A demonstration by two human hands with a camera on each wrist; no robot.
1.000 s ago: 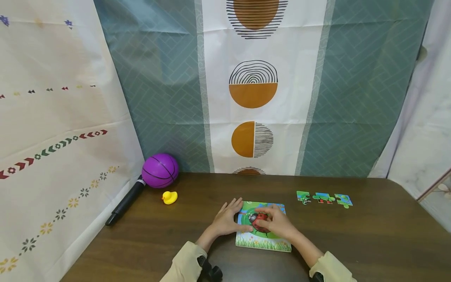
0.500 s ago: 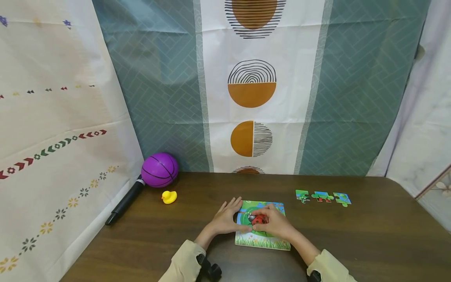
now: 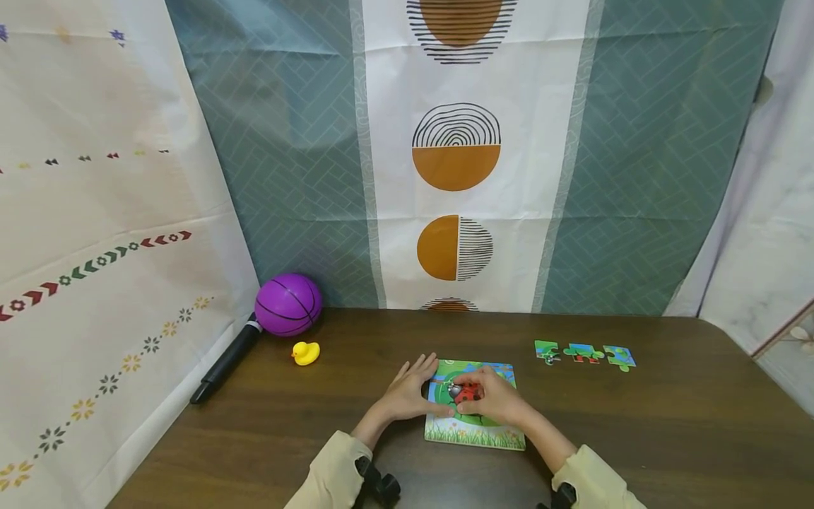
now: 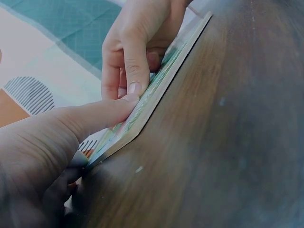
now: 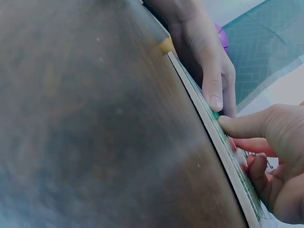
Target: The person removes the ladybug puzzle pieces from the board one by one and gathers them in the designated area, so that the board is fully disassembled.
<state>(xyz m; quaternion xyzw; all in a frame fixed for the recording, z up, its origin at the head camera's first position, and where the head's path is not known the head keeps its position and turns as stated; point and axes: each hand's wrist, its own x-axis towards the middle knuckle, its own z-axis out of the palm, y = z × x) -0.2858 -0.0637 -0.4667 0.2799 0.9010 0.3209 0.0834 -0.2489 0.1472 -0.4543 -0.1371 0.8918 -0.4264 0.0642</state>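
Note:
A square ladybug puzzle [image 3: 473, 433] lies flat on the brown table in front of the person. Along its left side rests the left hand [image 3: 407, 393], fingers stretched toward the far corner and thumb across the board. The right hand [image 3: 499, 400] bends over the red ladybug [image 3: 466, 394] in the middle, its thumb and curled fingertips pinching a puzzle piece there, mostly hidden by the fingers. In the left wrist view the two thumbs meet on the board [image 4: 152, 102]. The right wrist view shows the right thumb [image 5: 244, 124] down on the board's surface.
Three loose puzzle pieces [image 3: 581, 352] lie in a row at the back right. A yellow rubber duck [image 3: 306, 353], a purple ball [image 3: 289, 305] and a black rod [image 3: 225, 362] are at the back left. Patterned cloths hang behind and to the left.
The right fingers have drawn closer over the ladybug, with the thumb shifting slightly left toward the left thumb. The left hand, board and loose pieces stay put.

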